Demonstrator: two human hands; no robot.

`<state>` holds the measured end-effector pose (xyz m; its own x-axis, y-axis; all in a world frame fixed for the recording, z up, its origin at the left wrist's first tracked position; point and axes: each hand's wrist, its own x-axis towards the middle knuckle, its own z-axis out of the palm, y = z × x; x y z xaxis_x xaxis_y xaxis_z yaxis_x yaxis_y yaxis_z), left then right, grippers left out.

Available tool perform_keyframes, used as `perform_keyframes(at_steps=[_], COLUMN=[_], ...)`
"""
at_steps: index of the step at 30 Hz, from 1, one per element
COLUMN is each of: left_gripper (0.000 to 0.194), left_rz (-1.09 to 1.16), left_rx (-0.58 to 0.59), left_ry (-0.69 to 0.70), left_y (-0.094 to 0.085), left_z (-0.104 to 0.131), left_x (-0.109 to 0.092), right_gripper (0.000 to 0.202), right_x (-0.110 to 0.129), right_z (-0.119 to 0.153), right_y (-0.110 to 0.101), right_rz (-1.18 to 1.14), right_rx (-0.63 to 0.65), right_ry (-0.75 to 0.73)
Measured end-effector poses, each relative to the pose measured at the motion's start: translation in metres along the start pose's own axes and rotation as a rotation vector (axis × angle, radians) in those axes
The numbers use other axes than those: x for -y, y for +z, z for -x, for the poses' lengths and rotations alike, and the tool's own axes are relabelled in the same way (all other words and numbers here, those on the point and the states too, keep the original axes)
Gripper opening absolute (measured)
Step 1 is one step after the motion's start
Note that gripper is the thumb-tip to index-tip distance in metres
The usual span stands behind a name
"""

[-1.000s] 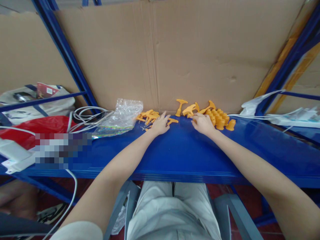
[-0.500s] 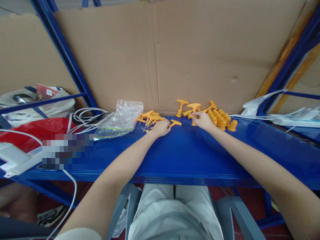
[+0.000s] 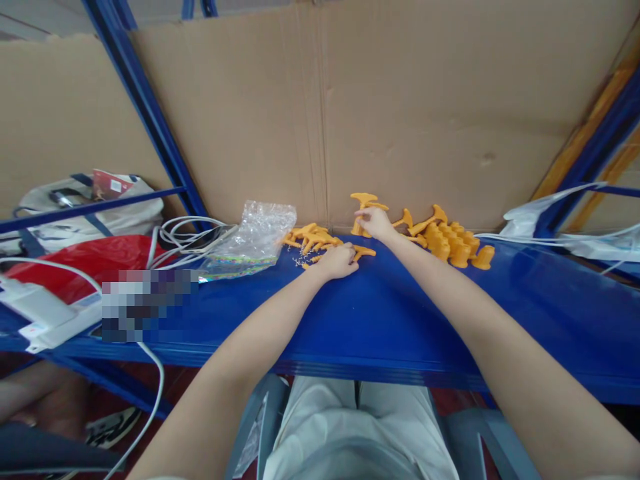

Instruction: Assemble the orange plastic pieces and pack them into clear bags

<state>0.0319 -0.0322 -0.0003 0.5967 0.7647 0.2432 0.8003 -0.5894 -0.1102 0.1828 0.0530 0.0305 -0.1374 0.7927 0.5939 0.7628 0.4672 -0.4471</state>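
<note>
A: Your right hand (image 3: pixel 379 222) is working at the back of the desk (image 3: pixel 350 313), close to the cardboard (image 3: pixel 400 107). What are you holding there?

B: Your thumb and fingers are pinching an orange T-topped piece (image 3: pixel 379 205), and its head is showing just above your hand.

A: Right beside it, a second T-topped piece (image 3: pixel 363 198) is standing upright! Whether the two are touching, nobody can tell; your fingers are covering the gap.

B: Over to your left hand (image 3: pixel 340 262): you're keeping it low over the desk, fingers curling downward, right at a loose orange handle (image 3: pixel 367 252) that is lying flat.

A: Are you gripping that one?

B: Can't tell; the back of your hand is hiding the fingertips.

A: Just behind and left of that hand, a pile of orange handles (image 3: pixel 310 233) is lying, with small metal bits (image 3: pixel 303 259) scattering in front. A clear plastic bag (image 3: pixel 260 230) is lying to the pile's left.

B: And beyond your right forearm, orange cups (image 3: pixel 453 241) are standing in a close cluster, a single cup (image 3: pixel 483 258) sitting at the right end.

A: Far left, a red bag (image 3: pixel 100 263) is lying near white cables (image 3: pixel 193 230).
</note>
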Motion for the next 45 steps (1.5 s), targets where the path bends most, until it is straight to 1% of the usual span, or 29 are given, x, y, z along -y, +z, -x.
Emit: perform_keyframes(at_steps=[3,6,14,18,24,29,36,45], left_gripper=[0.024,0.024,0.024,0.023,0.025,0.024,0.024,0.025], left_rz=[0.003,0.014,0.037,0.037,0.043,0.052,0.047,0.018], left_rx=[-0.002,-0.006,0.0,-0.013,0.007,0.0,0.007,0.004], left_ry=[0.014,0.025,0.041,0.036,0.037,0.047,0.049,0.033], left_y=[0.003,0.005,0.008,0.009,0.008,0.009,0.008,0.009], left_z=[0.0,-0.001,-0.003,-0.004,-0.003,-0.004,-0.004,-0.004], left_x=[0.001,0.001,0.002,0.003,0.002,0.003,0.003,0.003], right_gripper=[0.033,0.035,0.041,0.044,0.044,0.046,0.047,0.044], right_x=[-0.002,-0.005,-0.02,-0.023,-0.029,-0.033,-0.029,-0.019], right_z=[-0.01,-0.014,-0.016,-0.014,-0.013,-0.011,-0.011,-0.006], right_y=[0.015,0.024,0.035,0.034,0.028,0.024,0.017,0.002], right_rz=[0.035,0.093,0.19,0.206,0.243,0.25,0.25,0.267], right_rx=[0.031,0.079,0.134,0.161,0.164,0.163,0.202,0.247], right_ry=[-0.013,-0.027,-0.042,-0.058,-0.001,-0.002,-0.013,-0.01])
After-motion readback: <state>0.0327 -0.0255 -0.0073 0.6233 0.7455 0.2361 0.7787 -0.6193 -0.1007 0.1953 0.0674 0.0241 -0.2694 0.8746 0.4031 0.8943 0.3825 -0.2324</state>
